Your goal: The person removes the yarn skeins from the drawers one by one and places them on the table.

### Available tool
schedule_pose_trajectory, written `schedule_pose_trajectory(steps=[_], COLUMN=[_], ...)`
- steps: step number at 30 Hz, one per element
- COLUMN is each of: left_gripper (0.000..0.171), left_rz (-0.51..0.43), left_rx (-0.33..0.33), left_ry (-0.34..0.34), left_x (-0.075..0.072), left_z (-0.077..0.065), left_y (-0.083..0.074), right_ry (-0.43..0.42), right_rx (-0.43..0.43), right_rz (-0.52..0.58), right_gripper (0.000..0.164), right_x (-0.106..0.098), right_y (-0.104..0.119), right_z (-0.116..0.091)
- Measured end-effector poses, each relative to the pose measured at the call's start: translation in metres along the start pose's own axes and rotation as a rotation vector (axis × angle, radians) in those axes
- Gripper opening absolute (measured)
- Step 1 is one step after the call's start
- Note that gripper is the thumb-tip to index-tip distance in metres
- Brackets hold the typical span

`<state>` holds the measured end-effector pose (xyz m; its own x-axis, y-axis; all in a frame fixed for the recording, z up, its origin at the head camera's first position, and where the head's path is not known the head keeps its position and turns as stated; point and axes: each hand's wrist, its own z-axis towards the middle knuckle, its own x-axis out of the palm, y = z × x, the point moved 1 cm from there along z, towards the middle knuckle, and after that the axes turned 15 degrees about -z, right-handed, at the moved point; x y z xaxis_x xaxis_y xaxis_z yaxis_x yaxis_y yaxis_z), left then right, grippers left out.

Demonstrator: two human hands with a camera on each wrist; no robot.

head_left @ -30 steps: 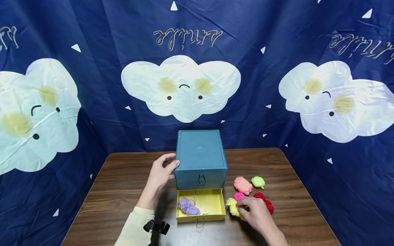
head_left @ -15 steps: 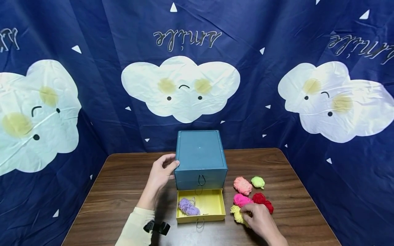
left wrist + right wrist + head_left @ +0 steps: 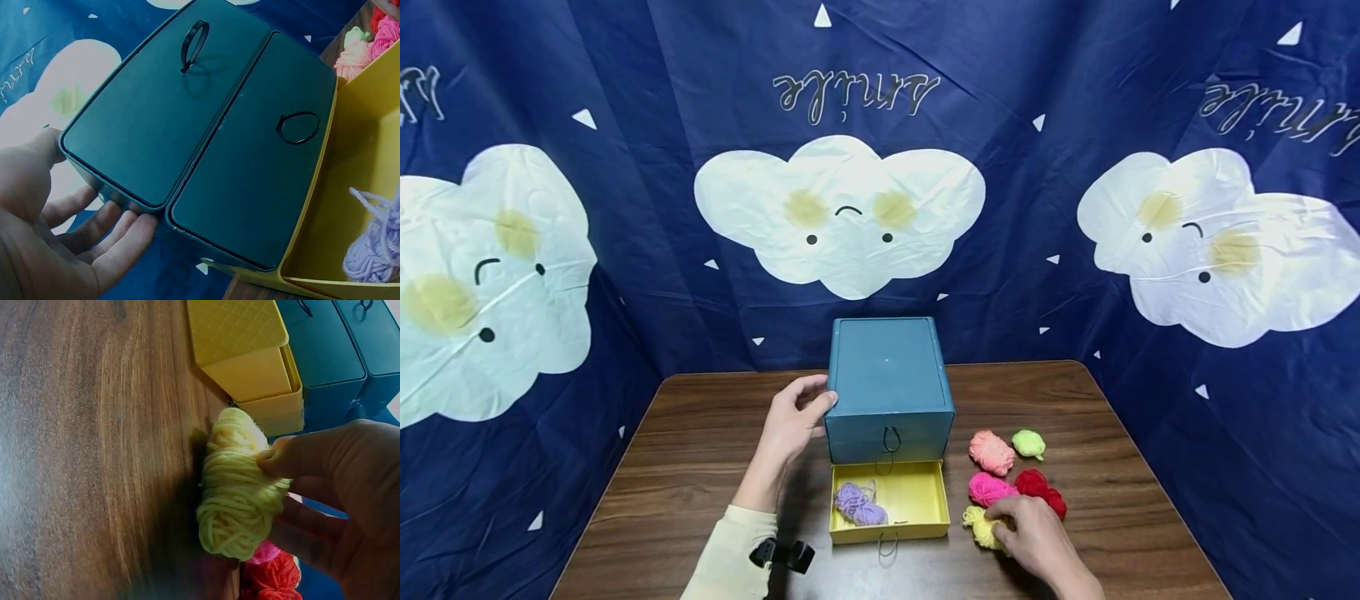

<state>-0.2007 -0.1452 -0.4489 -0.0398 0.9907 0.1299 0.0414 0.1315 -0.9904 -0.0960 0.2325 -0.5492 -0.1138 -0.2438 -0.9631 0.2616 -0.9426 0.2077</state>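
My right hand [image 3: 1033, 533] pinches a yellow ball of yarn [image 3: 240, 494] between thumb and fingers, low over the table right of the open drawer. My left hand [image 3: 793, 417] rests against the left side of a teal drawer box [image 3: 891, 367], thumb at its top edge and fingers along the side. The box's yellow drawer [image 3: 942, 500] is pulled out at the bottom front. Inside it, toward the left, lies a purple ball of yarn [image 3: 860, 504]; the left wrist view shows its loose strand.
Beyond my right hand sit a bright pink ball of yarn [image 3: 991, 487] and a red one [image 3: 1037, 487]. Farther back are a coral ball [image 3: 991, 452] and a small green one [image 3: 1028, 444]. Cord loops [image 3: 195, 45] serve as drawer pulls. A blue cloud-print curtain [image 3: 880, 325] surrounds the wooden table [image 3: 700, 450].
My right hand has drawn the yellow yarn slightly right and nearer to me, uncovering more of the bright pink ball. The left hand stays in place on the box.
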Motion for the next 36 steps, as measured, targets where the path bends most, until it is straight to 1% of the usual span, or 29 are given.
schedule_pose_trajectory(steps=[7, 11, 20, 27, 30, 36], left_gripper=[0.047, 0.047, 0.049, 0.048, 0.048, 0.049], left_rz=[-0.010, -0.012, 0.000, -0.011, -0.014, -0.018], left_rx=[0.014, 0.018, 0.022, 0.013, 0.007, 0.001], left_ry=[-0.002, 0.002, 0.003, -0.001, -0.002, 0.004], left_x=[-0.001, 0.000, -0.001, -0.002, -0.001, -0.001], left_z=[-0.003, -0.005, -0.006, -0.005, -0.004, -0.005], left_y=[-0.002, -0.005, -0.005, -0.006, -0.006, -0.005], right_ry=[0.015, 0.006, -0.088, -0.165, -0.161, -0.103], right_rx=[0.018, 0.006, -0.041, -0.128, -0.152, -0.176], right_rz=[-0.024, -0.049, -0.004, 0.031, 0.041, 0.099], right_gripper=[0.020, 0.019, 0.020, 0.021, 0.021, 0.023], right_x=[-0.002, -0.004, -0.018, -0.029, -0.032, -0.034], right_y=[0.000, 0.001, 0.012, 0.024, 0.031, 0.047], right_z=[0.000, -0.001, 0.009, 0.020, 0.026, 0.033])
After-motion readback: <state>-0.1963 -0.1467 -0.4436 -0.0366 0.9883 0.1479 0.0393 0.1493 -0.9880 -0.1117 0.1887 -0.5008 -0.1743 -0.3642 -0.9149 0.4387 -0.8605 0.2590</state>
